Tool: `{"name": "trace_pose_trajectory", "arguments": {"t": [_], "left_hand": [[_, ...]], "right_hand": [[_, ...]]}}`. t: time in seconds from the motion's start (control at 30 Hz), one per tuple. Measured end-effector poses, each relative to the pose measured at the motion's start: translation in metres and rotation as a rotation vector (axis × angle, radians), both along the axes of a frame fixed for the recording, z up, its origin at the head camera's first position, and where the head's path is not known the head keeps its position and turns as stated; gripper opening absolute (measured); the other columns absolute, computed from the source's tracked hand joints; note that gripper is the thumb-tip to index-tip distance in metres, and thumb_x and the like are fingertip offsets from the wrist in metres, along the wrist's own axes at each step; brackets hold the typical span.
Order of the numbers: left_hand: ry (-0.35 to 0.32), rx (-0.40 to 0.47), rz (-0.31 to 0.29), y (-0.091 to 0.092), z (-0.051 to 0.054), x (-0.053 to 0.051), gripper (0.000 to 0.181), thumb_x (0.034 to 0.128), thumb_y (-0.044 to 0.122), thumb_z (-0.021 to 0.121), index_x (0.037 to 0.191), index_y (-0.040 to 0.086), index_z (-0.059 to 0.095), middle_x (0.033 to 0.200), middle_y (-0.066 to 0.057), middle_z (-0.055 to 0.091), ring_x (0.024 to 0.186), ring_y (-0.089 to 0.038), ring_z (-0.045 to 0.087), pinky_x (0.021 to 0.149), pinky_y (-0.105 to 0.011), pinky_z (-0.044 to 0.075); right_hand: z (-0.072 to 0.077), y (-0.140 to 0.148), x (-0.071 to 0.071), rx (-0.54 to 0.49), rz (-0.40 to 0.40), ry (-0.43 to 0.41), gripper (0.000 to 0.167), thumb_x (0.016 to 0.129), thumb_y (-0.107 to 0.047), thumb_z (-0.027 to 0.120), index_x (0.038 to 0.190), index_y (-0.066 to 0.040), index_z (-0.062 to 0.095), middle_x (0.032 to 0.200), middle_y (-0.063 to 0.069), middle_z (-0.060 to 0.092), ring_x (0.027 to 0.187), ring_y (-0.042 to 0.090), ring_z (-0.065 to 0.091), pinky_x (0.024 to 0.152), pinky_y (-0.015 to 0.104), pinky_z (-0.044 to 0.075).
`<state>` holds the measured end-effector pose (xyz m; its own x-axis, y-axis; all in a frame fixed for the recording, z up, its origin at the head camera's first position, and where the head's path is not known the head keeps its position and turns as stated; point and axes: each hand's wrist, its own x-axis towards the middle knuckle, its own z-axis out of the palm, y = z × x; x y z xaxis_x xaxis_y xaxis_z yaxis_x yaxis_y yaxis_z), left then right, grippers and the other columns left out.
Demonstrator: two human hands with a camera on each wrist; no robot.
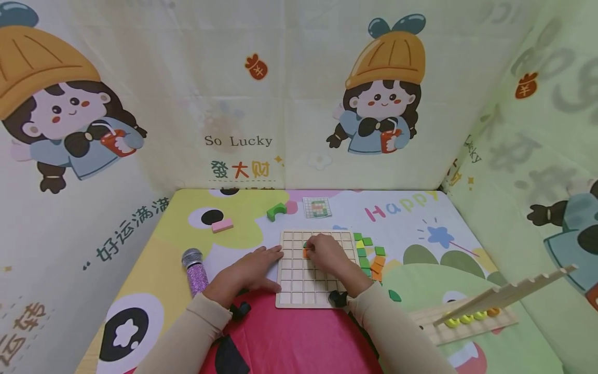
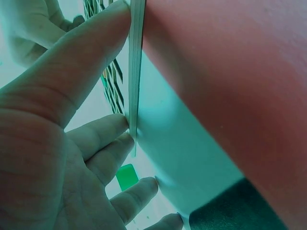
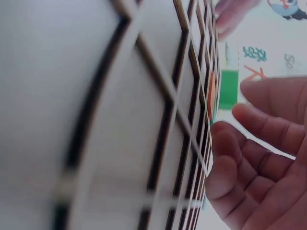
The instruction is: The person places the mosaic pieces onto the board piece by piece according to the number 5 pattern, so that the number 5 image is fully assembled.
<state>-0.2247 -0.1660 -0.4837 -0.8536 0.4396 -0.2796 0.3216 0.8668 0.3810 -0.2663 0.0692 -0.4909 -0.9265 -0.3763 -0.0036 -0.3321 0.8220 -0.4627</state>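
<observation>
Beige sleeves (image 1: 187, 327) are lying at six o'clock. The spread left hand (image 1: 249, 270) is touching the grid board (image 1: 296, 286) at nine; the right hand (image 1: 329, 254), curled, is reaching its orange tile (image 1: 306, 253), toward eleven; pinching what, I cannot tell.

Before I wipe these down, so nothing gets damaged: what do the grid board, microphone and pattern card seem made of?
Grid board: probably wood, matte, judging by its pale tan surface without shine. Microphone: silvery head, perhaps metal mesh; purple handle glittery, material underneath unclear. Pattern card: likely paper, being thin and white with a printed grid; any coating can't be told.
</observation>
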Motion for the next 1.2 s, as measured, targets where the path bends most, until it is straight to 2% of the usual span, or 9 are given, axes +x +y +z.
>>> {"name": "trace_pose_trajectory", "arguments": {"t": [0.23,0.37,0.47,0.57,0.73,0.77,0.87,1.0,1.2], "left_hand": [[0.010,0.000,-0.018,0.001,-0.002,0.000,0.093,0.0791,0.045,0.088,0.156,0.013,0.047,0.167,-0.005,0.038,0.152,-0.047,0.032,0.121,-0.059,0.034],[0.007,0.009,-0.023,0.001,-0.001,0.000,0.092,0.0794,0.044,0.088,0.156,0.012,0.048,0.167,-0.006,0.037,0.152,-0.047,0.032,0.121,-0.059,0.033],[0.002,0.007,-0.025,0.002,-0.001,0.000,0.092,0.0800,0.044,0.088,0.156,0.012,0.047,0.168,-0.005,0.037,0.152,-0.047,0.032,0.122,-0.058,0.033],[0.003,0.007,-0.025,0.002,-0.001,0.000,0.092,0.0799,0.043,0.088,0.156,0.011,0.047,0.167,-0.006,0.037,0.152,-0.047,0.032,0.122,-0.058,0.033],[0.011,0.004,-0.020,0.001,-0.003,-0.001,0.093,0.0794,0.043,0.088,0.156,0.011,0.047,0.167,-0.006,0.037,0.152,-0.047,0.032,0.122,-0.058,0.034],[0.011,0.005,-0.020,0.001,-0.004,-0.001,0.093,0.0793,0.043,0.089,0.156,0.011,0.047,0.167,-0.006,0.037,0.152,-0.047,0.032,0.121,-0.058,0.034],[0.009,0.006,-0.020,0.000,-0.005,-0.002,0.093,0.0791,0.044,0.089,0.156,0.012,0.047,0.167,-0.006,0.037,0.152,-0.047,0.032,0.121,-0.058,0.034],[0.009,0.007,-0.021,-0.001,-0.005,-0.002,0.094,0.0788,0.045,0.089,0.156,0.012,0.047,0.167,-0.006,0.037,0.152,-0.047,0.032,0.121,-0.058,0.034],[0.011,0.002,-0.026,-0.001,-0.004,-0.002,0.094,0.0789,0.046,0.088,0.156,0.012,0.046,0.168,-0.007,0.037,0.152,-0.047,0.032,0.121,-0.058,0.034]], "right_hand": [[0.004,0.038,0.013,-0.133,0.011,-0.040,0.015,0.100,-0.019,0.068,0.110,-0.010,0.075,0.096,-0.001,0.070,0.085,0.013,0.062,0.079,0.036,0.054],[0.006,0.067,0.019,-0.147,-0.060,-0.040,0.017,0.101,-0.020,0.068,0.113,-0.009,0.074,0.094,0.000,0.069,0.081,0.013,0.060,0.073,0.034,0.052],[0.005,0.092,0.025,-0.152,-0.125,-0.021,0.022,0.101,-0.018,0.067,0.117,-0.004,0.072,0.098,0.006,0.070,0.084,0.019,0.063,0.072,0.038,0.054],[0.004,0.114,0.029,-0.119,-0.207,-0.026,0.027,0.101,-0.019,0.066,0.121,-0.001,0.070,0.107,0.014,0.070,0.085,0.024,0.067,0.075,0.043,0.057],[0.002,0.137,0.033,0.002,-0.350,-0.030,0.033,0.098,-0.019,0.062,0.121,0.004,0.070,0.112,0.023,0.066,0.091,0.033,0.066,0.082,0.051,0.058],[0.002,0.140,0.033,0.030,-0.361,-0.022,0.033,0.098,-0.019,0.062,0.120,0.004,0.071,0.111,0.023,0.066,0.096,0.034,0.064,0.085,0.053,0.057],[0.001,0.146,0.035,0.080,-0.395,-0.046,0.031,0.098,-0.018,0.063,0.118,0.004,0.070,0.112,0.024,0.065,0.095,0.035,0.064,0.079,0.052,0.057],[0.002,0.149,0.035,0.121,-0.435,-0.101,0.029,0.097,-0.018,0.065,0.117,0.003,0.071,0.110,0.022,0.065,0.086,0.030,0.062,0.066,0.045,0.055],[0.005,0.151,0.035,0.154,-0.444,-0.143,0.033,0.096,-0.017,0.065,0.120,0.004,0.071,0.110,0.020,0.070,0.085,0.028,0.062,0.065,0.043,0.056]]}}
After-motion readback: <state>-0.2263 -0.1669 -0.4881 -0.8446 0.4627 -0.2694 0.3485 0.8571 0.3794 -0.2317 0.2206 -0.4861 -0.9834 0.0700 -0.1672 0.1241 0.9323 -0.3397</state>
